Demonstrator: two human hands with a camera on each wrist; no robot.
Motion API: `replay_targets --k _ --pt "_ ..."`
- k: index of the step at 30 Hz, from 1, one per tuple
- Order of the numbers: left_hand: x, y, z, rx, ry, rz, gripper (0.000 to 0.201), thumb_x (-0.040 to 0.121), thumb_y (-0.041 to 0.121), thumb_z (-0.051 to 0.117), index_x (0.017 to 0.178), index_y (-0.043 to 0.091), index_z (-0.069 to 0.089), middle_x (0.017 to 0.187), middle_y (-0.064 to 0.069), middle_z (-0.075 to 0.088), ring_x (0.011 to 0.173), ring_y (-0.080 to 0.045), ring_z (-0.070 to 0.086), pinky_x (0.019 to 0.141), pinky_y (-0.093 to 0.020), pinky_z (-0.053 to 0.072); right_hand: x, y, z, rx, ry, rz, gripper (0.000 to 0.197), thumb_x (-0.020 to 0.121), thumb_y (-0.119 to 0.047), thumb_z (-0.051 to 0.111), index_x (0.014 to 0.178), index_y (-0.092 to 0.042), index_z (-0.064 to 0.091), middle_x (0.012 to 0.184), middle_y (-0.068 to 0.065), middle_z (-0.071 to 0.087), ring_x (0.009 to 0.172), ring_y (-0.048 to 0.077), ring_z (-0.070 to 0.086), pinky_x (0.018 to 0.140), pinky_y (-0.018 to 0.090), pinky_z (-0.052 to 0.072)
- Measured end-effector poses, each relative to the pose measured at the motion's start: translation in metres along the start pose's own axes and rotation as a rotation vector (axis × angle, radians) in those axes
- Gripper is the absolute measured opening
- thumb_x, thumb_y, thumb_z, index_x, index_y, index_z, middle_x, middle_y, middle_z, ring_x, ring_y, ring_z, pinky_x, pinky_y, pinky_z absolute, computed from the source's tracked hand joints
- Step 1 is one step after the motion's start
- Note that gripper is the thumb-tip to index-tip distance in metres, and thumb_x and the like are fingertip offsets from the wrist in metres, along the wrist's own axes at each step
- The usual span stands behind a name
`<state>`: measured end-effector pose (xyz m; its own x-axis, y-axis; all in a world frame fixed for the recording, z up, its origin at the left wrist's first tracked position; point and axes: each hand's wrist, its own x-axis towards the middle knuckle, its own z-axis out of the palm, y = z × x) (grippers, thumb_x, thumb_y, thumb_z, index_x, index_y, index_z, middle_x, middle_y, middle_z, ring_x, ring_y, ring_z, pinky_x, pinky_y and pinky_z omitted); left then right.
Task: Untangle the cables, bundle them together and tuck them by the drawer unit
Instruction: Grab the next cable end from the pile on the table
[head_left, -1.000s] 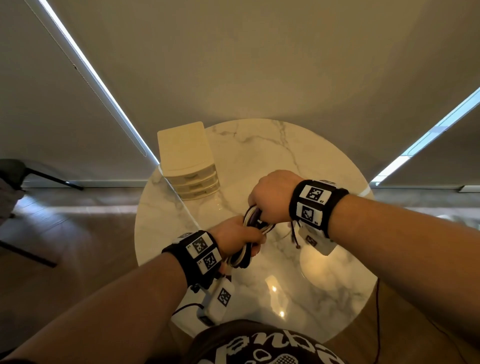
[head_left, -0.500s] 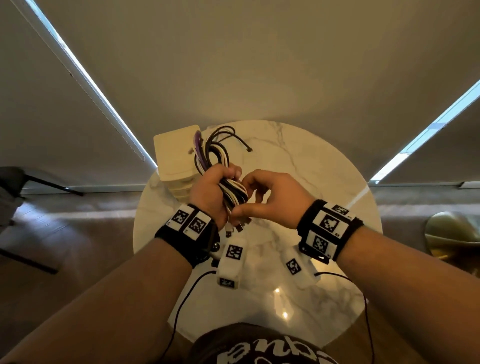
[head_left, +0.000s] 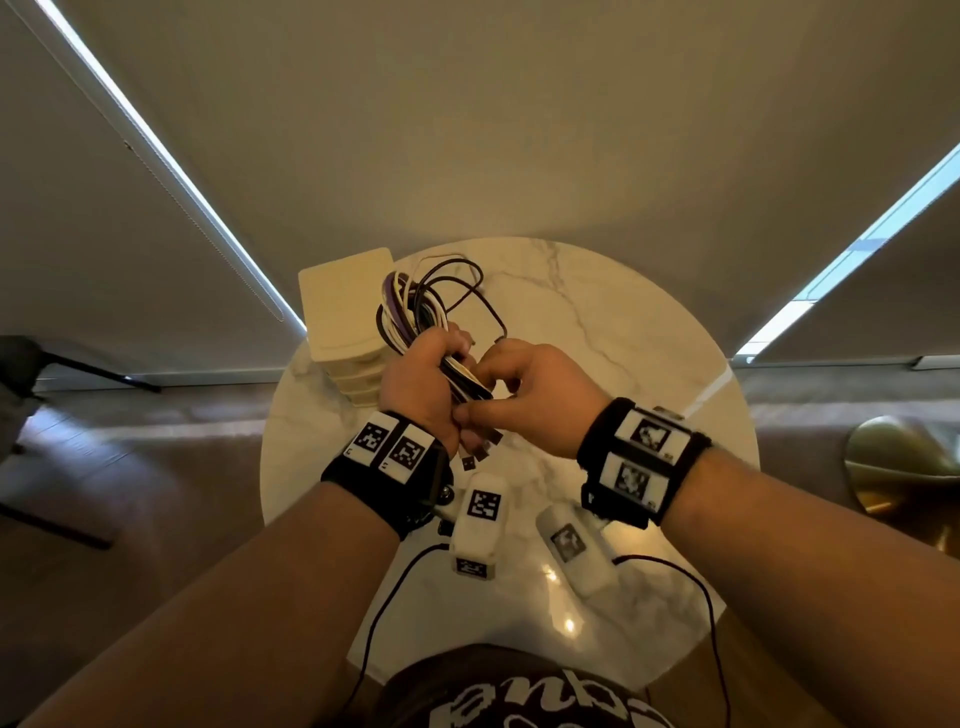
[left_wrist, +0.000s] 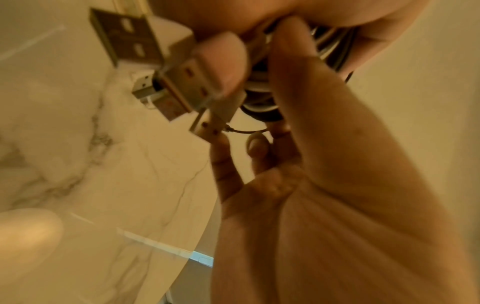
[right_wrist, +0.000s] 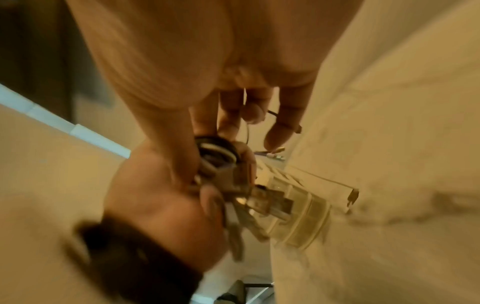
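Observation:
A bundle of white, purple and dark cables (head_left: 410, 306) stands upright in my left hand (head_left: 434, 366), which grips it round the middle over the marble table (head_left: 623, 332). Its loops rise in front of the cream drawer unit (head_left: 343, 304). USB plugs (head_left: 480, 452) hang below the fist and show up close in the left wrist view as USB plugs (left_wrist: 145, 47). My right hand (head_left: 522, 382) touches the bundle from the right, thumb pressed on the cables near the plugs, fingers curled by a thin dark cable (head_left: 496, 317). The right wrist view shows the bundle end (right_wrist: 215, 150) between both hands.
The drawer unit stands at the table's back left edge, close to a wall of blinds. A gold round object (head_left: 904, 467) sits on the floor to the right, a dark chair (head_left: 31, 364) to the left. Thin black wires (head_left: 384, 597) trail from my wrist cameras.
A second ago both hands held the bundle low over the table's middle. The left hand has since lifted it upright toward the drawer unit, and the right hand has shifted to its lower end.

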<state>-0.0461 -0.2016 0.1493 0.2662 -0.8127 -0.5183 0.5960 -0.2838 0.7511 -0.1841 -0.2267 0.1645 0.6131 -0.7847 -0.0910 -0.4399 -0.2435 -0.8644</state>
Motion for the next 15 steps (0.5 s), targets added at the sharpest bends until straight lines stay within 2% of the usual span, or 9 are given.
replay_targets --k 1,2,4,5,6,8,11,13,15 --pt "0.0 0.001 0.0 -0.029 -0.026 -0.001 0.006 0.068 0.017 0.06 0.063 0.019 0.057 0.07 0.0 0.046 0.052 -0.016 0.043 0.056 -0.03 0.04 0.001 0.003 -0.003 0.055 -0.052 0.056 0.012 0.081 -0.032 0.086 0.084 -0.039 0.076 0.091 -0.005 0.063 0.076 -0.004 0.057 0.071 0.021 0.043" --pt "0.001 0.002 -0.001 -0.05 -0.053 0.003 0.008 0.071 0.015 0.058 0.064 0.019 0.056 0.07 0.001 0.046 0.054 -0.014 0.041 0.054 -0.029 0.039 0.002 0.006 -0.004 0.126 -0.085 0.102 0.01 0.08 -0.036 0.086 0.084 -0.04 0.078 0.095 -0.003 0.065 0.081 -0.002 0.061 0.077 0.026 0.048" --pt "0.004 0.004 -0.002 -0.056 -0.094 0.01 0.01 0.076 0.013 0.055 0.068 0.018 0.054 0.074 0.001 0.048 0.059 -0.013 0.04 0.054 -0.029 0.038 0.001 0.012 -0.001 0.263 -0.109 0.149 0.016 0.078 -0.04 0.086 0.093 -0.036 0.082 0.103 0.004 0.071 0.099 0.021 0.068 0.097 0.046 0.053" --pt "0.004 0.004 -0.003 -0.043 -0.108 0.005 0.01 0.079 0.012 0.054 0.07 0.017 0.053 0.075 0.001 0.048 0.06 -0.013 0.039 0.055 -0.029 0.037 -0.001 0.016 0.003 0.32 -0.107 0.154 0.02 0.078 -0.038 0.085 0.096 -0.032 0.082 0.102 0.008 0.072 0.099 0.03 0.069 0.101 0.049 0.052" --pt "0.004 0.003 -0.004 -0.026 -0.117 -0.007 0.01 0.081 0.012 0.053 0.072 0.016 0.053 0.075 0.0 0.047 0.06 -0.014 0.038 0.055 -0.03 0.036 -0.003 0.017 0.006 0.358 -0.09 0.154 0.018 0.079 -0.035 0.086 0.095 -0.028 0.082 0.095 0.011 0.072 0.091 0.033 0.068 0.099 0.048 0.053" --pt "0.002 -0.001 -0.004 -0.011 -0.101 -0.044 0.006 0.08 0.014 0.054 0.075 0.015 0.056 0.073 -0.001 0.047 0.059 -0.016 0.039 0.057 -0.032 0.036 -0.006 0.018 0.01 0.346 -0.056 0.157 0.005 0.082 -0.027 0.086 0.081 -0.027 0.081 0.075 0.011 0.061 0.072 0.026 0.056 0.081 0.04 0.048" --pt "0.0 -0.007 -0.008 0.059 -0.046 -0.063 0.007 0.073 0.019 0.058 0.073 0.014 0.061 0.071 -0.003 0.049 0.057 -0.022 0.043 0.059 -0.033 0.037 -0.009 0.017 0.012 0.231 -0.051 0.143 0.039 0.084 -0.027 0.085 0.054 -0.023 0.059 0.061 0.003 0.042 0.06 0.016 0.039 0.062 0.031 0.035" --pt "-0.002 -0.009 -0.013 0.196 -0.025 -0.054 0.011 0.065 0.026 0.06 0.071 0.017 0.063 0.072 -0.003 0.051 0.056 -0.024 0.043 0.056 -0.033 0.032 -0.009 0.015 0.011 0.119 -0.091 0.129 0.045 0.085 -0.032 0.083 0.058 -0.011 0.054 0.058 0.003 0.038 0.056 0.013 0.034 0.058 0.031 0.032" --pt "-0.007 -0.011 -0.017 0.366 -0.023 -0.028 0.015 0.06 0.029 0.059 0.071 0.02 0.063 0.071 -0.004 0.053 0.056 -0.025 0.044 0.053 -0.033 0.032 -0.01 0.01 0.006 -0.061 -0.184 0.121 0.041 0.088 -0.041 0.078 0.068 -0.008 0.067 0.059 0.008 0.049 0.054 0.012 0.039 0.056 0.03 0.036"
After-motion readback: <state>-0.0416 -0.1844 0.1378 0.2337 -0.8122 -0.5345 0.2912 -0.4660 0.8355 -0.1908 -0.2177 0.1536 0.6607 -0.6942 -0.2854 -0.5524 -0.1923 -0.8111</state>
